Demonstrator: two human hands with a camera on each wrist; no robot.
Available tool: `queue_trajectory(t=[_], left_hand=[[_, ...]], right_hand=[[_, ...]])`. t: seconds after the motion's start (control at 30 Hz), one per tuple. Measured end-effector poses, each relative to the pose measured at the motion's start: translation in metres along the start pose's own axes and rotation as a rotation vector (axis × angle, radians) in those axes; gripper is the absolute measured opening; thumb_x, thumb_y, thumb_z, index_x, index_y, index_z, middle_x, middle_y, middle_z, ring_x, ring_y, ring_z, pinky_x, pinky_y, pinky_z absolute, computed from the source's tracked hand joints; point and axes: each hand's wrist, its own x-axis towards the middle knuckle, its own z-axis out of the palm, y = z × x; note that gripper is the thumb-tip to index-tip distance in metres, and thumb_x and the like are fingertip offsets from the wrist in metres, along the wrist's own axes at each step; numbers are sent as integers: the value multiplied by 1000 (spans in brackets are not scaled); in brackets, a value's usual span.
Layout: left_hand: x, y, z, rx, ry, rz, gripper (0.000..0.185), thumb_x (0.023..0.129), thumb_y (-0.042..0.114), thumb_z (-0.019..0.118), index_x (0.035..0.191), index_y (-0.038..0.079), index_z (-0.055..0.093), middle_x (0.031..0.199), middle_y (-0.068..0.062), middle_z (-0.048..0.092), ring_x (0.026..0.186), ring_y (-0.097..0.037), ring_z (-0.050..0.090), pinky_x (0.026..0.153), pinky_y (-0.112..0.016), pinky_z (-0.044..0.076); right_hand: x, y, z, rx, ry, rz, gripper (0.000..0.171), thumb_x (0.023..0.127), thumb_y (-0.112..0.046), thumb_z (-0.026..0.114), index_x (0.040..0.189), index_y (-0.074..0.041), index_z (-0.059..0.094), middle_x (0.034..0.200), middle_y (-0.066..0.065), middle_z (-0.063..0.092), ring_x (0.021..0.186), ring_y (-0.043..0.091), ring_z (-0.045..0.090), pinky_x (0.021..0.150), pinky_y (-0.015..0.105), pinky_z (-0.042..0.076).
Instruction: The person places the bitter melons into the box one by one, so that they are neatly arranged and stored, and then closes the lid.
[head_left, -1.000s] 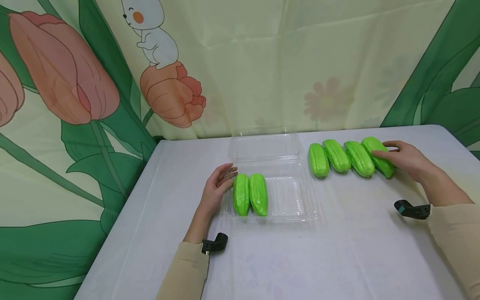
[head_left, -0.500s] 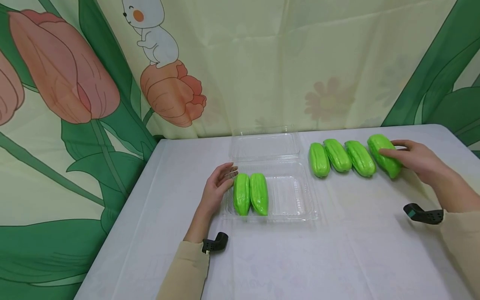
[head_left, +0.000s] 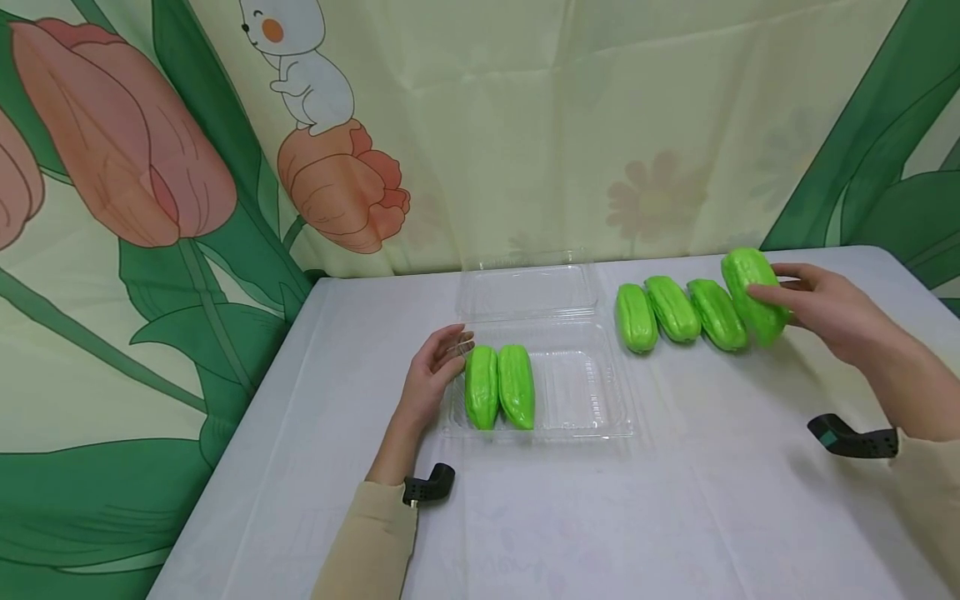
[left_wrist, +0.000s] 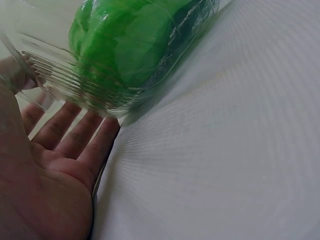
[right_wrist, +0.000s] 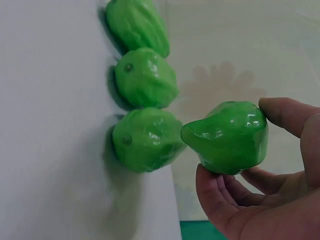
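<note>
My right hand (head_left: 832,312) holds a glossy green ridged gourd (head_left: 752,292), raised off the table, between thumb and fingers. In the right wrist view its pointed end (right_wrist: 200,132) faces the camera. To its left, three similar gourds (head_left: 716,315) lie in a row. My left hand (head_left: 435,371) is at the left side of an open clear plastic box (head_left: 577,387). In the left wrist view its fairly straight fingers (left_wrist: 75,137) reach against the ridged box wall, their tips partly hidden. Two gourds (head_left: 498,387) lie side by side in the box's left part.
The box's clear lid (head_left: 528,292) lies folded back toward the rear table edge. A white cloth covers the table (head_left: 600,517). Behind it hangs a curtain (head_left: 510,125) printed with tulips and a white animal.
My right hand first shifts the rightmost gourd away from the row, then lifts it off the table. My left hand stays at the box.
</note>
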Motion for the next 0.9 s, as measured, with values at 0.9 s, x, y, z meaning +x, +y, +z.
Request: queue_trajectory(t=[0.9], left_hand=[[0,1,-1,5,-3,-9,46,98,-6,52,144,-7,45,140,-24,55,129,-37,54,100,-30,48]], right_hand=[[-17,-77,87,53,-124,-172,81,101,-37,60,156,6,18,141,29,43,124,36,47,86,27,49]])
